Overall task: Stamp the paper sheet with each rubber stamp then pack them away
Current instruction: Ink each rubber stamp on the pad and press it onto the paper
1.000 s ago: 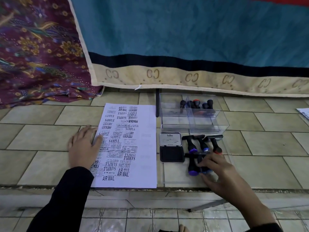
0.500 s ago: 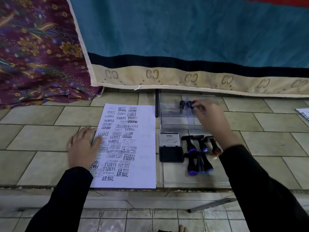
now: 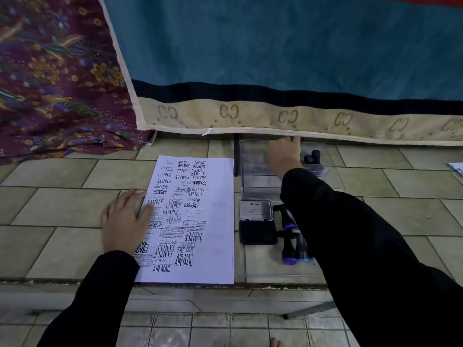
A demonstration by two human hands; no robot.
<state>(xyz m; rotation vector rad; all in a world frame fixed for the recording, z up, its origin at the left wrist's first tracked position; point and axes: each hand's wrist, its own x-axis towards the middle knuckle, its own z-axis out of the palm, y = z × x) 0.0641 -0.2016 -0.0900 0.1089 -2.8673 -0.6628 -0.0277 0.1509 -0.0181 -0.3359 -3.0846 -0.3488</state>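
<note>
A white paper sheet (image 3: 213, 221) covered with black stamp prints lies on the tiled ledge. My left hand (image 3: 125, 219) presses flat on its left edge. My right hand (image 3: 283, 152) reaches into the clear plastic box (image 3: 253, 181) behind the ink pad, seen from its back with the fingers hidden. Black-handled stamps (image 3: 312, 157) stand in the box just right of that hand. An open black ink pad (image 3: 255, 221) lies right of the sheet. More stamps (image 3: 290, 244) with purple and blue ends lie beside it, partly hidden by my right sleeve.
The lying stamps and ink pad rest on a flat clear lid (image 3: 275, 269) at the ledge's front edge. A teal and cream cloth (image 3: 275, 116) hangs just behind the box. A patterned maroon fabric (image 3: 50, 83) lies at the back left. Paper (image 3: 457, 169) shows at the far right.
My right hand left the lying stamps near the front, reached back to the box, and has now shifted left and deeper inside it. My left hand stays on the sheet.
</note>
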